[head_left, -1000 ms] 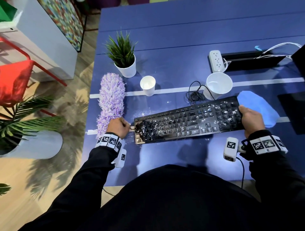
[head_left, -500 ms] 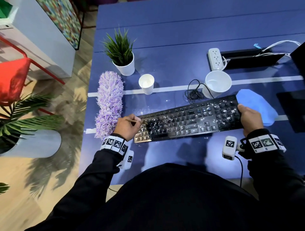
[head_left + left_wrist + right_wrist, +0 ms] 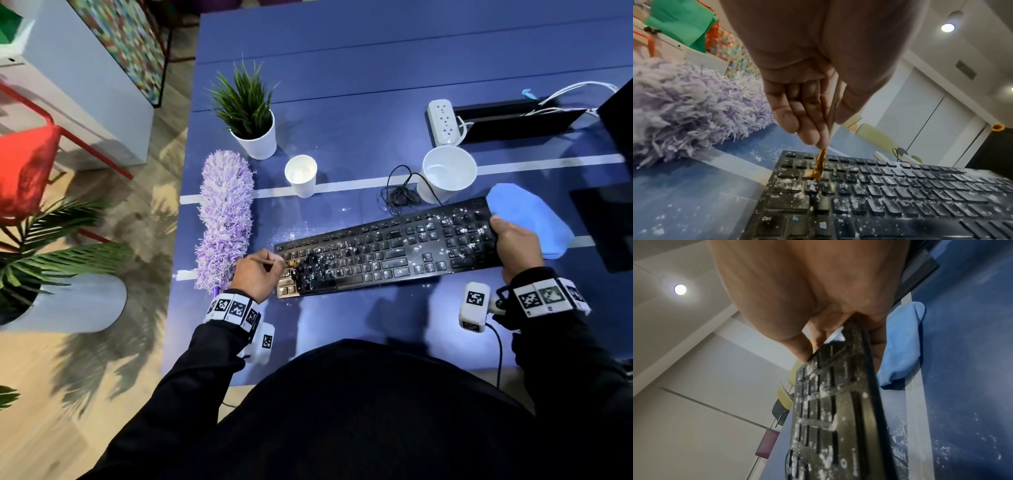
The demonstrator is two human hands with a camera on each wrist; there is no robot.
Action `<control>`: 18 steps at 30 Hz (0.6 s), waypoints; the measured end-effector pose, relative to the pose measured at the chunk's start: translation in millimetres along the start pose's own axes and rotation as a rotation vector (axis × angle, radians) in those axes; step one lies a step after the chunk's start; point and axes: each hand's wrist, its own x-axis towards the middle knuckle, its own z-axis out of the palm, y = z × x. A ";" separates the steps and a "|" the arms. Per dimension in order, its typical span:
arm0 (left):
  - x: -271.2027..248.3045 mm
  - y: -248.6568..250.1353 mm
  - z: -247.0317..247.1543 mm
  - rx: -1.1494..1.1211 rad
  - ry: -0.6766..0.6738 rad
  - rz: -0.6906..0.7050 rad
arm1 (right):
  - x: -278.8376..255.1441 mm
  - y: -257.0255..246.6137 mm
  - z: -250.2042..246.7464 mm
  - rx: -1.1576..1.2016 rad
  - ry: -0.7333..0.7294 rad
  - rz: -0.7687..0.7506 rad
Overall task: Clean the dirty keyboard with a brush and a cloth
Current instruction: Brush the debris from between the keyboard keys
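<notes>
Since a second ago the left hand point(image 3: 258, 275) has slid in from the keyboard's left edge onto the keys, so brushing is actually underway now, working the left end first. Fingers and thumb pinch a thin brush point(image 3: 833, 112) like a pen, and its gold ferrule end sits right down among the keys near the S and E row. Bristles themselves are too small to make out.

Right hand point(image 3: 515, 245) hasn't budged: same grip on the right end of the keyboard point(image 3: 387, 253), thumb on top by the numpad, fingers curled under the edge. In the right wrist view that end looks lifted off the table point(image 3: 342, 102), so it's probably tilted a bit to let crumbs fall away, though I can't say how much.

White powder is all over the keys, thickest at the middle and the numpad, plus some scattered on the table at 12 o'clock of the keyboard's left end. So I'd say this is early days.

Cloth point(image 3: 534, 219) lies at 3 o'clock of the keyboard, just past the right hand, not in use yet. Purple duster point(image 3: 224, 219) lies at 9 o'clock, just beside the left hand.
</notes>
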 end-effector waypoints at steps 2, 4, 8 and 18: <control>-0.2 1.2 0.1 -0.028 0.038 -0.009 | 1.4 0.7 -1.2 -0.009 0.004 0.005; 1.9 3.0 -0.3 -0.028 0.060 -0.018 | 1.8 -0.2 -1.5 -0.052 0.009 0.010; 2.9 4.5 -2.0 -0.040 -0.016 0.005 | 1.8 -1.9 -1.4 -0.071 0.002 0.014; 1.5 -4.1 -6.2 0.012 0.038 -0.096 | 3.3 0.0 -1.7 -0.089 -0.002 0.008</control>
